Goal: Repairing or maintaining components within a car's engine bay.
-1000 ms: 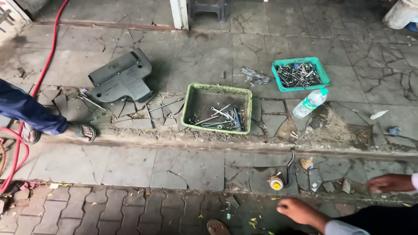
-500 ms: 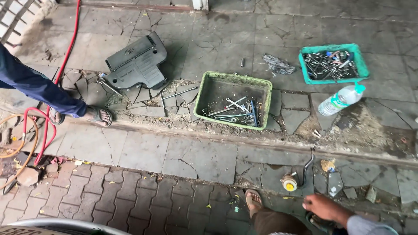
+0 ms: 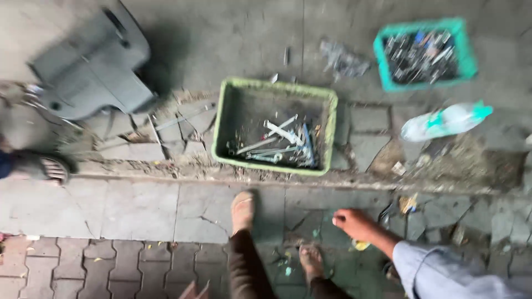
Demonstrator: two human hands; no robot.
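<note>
Above cracked paving, the person's right hand (image 3: pixel 354 223) hangs loosely curled and empty, touching nothing, near a small yellow object (image 3: pixel 361 245) on the ground. Just ahead sits a green tray (image 3: pixel 330 119) of wrenches (image 3: pixel 280 141). The left hand is out of view.

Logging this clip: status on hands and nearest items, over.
Right hand empty, low over cracked paving. Left hand not in view. Green plastic tray of metal wrenches just ahead, untouched. Own sandalled foot between.
</note>
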